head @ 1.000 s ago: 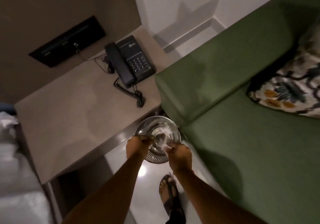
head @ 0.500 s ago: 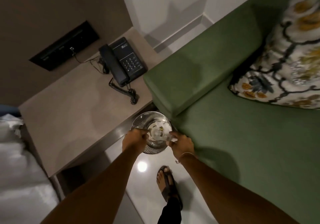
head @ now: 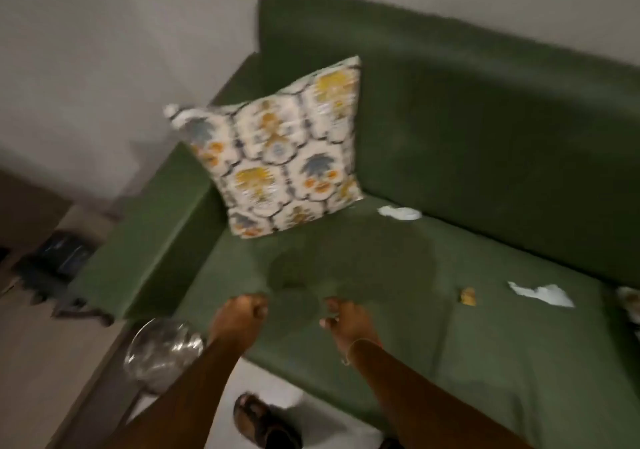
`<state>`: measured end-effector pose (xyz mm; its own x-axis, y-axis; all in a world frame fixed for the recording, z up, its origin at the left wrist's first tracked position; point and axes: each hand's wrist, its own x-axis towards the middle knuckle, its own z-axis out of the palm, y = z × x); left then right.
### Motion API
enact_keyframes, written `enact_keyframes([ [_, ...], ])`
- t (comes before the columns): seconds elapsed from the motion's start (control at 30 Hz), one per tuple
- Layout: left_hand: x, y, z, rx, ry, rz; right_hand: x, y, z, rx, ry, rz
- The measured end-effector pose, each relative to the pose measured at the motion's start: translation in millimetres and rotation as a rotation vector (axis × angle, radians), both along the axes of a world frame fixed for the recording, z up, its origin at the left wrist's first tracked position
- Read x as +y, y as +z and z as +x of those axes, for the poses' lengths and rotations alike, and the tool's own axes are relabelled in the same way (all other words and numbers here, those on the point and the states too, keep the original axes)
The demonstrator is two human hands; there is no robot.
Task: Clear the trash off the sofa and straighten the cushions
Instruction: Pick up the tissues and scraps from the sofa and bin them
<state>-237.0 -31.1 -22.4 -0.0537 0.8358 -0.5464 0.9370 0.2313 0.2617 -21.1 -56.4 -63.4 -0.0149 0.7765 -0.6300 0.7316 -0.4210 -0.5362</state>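
A green sofa (head: 485, 327) fills the view. A patterned cushion (head: 277, 157) leans upright in its left corner against the backrest. A crumpled white tissue (head: 399, 212) lies near the backrest. A small yellow scrap (head: 467, 296) and another white tissue (head: 540, 294) lie on the seat to the right. The edge of a second patterned cushion (head: 628, 301) shows at the far right. My left hand (head: 239, 320) is a loose fist over the seat's front, with nothing seen in it. My right hand (head: 346, 320) hovers beside it, fingers curled, empty.
A shiny metal bin (head: 161, 353) stands on the floor by the sofa's left arm, below my left forearm. A dark telephone (head: 65, 258) sits on the side table beyond that arm. My sandalled foot (head: 263, 421) is on the pale floor.
Both hands have lifted away from the metal bin and moved over the sofa seat. The view has swung right, bringing the cushion and the trash on the seat into sight.
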Motion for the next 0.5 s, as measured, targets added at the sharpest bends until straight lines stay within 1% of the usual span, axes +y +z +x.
enact_keyframes([
  [0.13, 24, 7, 127, -0.027, -0.17, 0.05, -17, 9, 127, -0.063, -0.139, -0.007],
  [0.27, 38, -14, 250, -0.121, -0.344, 0.053, -42, 5, 247, -0.155, -0.325, -0.017],
  [0.37, 37, -35, 326, -0.195, -0.428, 0.034, -50, -3, 321, -0.258, -0.388, -0.001],
  [0.43, 31, -49, 371, -0.192, -0.558, 0.035, -51, -15, 362, -0.301, -0.456, -0.004],
  [0.5, 24, -64, 402, -0.179, -0.653, 0.051, -47, -30, 391, -0.347, -0.479, 0.002],
])
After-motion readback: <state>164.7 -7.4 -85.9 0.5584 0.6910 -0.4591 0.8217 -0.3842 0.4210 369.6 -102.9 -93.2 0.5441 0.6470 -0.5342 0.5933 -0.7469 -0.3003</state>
